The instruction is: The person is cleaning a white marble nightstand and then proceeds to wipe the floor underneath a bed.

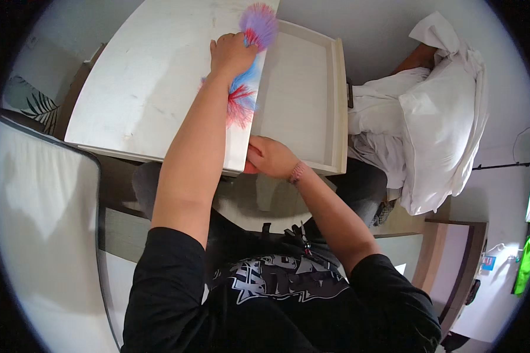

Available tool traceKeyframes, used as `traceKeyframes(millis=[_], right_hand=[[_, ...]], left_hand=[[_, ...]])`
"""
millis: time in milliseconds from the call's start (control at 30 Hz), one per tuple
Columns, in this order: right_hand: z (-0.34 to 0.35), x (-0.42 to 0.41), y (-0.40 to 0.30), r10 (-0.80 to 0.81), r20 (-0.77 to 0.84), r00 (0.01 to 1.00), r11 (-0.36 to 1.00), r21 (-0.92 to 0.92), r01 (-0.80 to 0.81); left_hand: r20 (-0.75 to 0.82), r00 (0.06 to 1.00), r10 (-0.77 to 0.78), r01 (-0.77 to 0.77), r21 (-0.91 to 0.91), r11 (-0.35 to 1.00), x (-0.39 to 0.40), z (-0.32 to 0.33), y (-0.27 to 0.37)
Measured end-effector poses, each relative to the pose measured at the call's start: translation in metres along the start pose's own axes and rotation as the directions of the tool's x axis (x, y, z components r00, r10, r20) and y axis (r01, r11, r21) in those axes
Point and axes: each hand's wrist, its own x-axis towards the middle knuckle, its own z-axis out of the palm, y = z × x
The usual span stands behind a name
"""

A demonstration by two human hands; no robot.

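My left hand [234, 55] is closed around a fluffy duster [243, 99] on the right edge of a white cabinet top [159, 84]. The duster's fibres are purple, blue and red; they spread above and below the hand. Beside the same edge, lower down, my right hand [274, 156] is closed on a red object [250, 167], mostly hidden by the hand and the cabinet top. That hand is over the near left corner of a pulled-out pale drawer [298, 97]. Its fingertips are out of sight under the edge.
White pillows and bedding [441, 119] are piled right of the drawer, with a person's arm [415, 59] partly behind them. A dark-edged pale panel [48, 212] stands at the left. Dark scuffs mark the cabinet top. Farther right is a wooden door frame [463, 264].
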Motion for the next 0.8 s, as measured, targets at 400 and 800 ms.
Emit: traceKeyframes(millis=[400,800], right_hand=[[-0.038,-0.065,0.015,0.177,-0.101,0.979,0.984,-0.016,-0.18],[-0.085,-0.131,0.036,0.207,-0.178,0.962,0.954,-0.183,-0.239]], left_hand=[[-0.094,0.995,-0.015,0.023,0.089,0.996,0.001,0.008,0.005],[-0.1,0.995,0.027,-0.025,0.028,0.999,0.004,0.009,-0.005]])
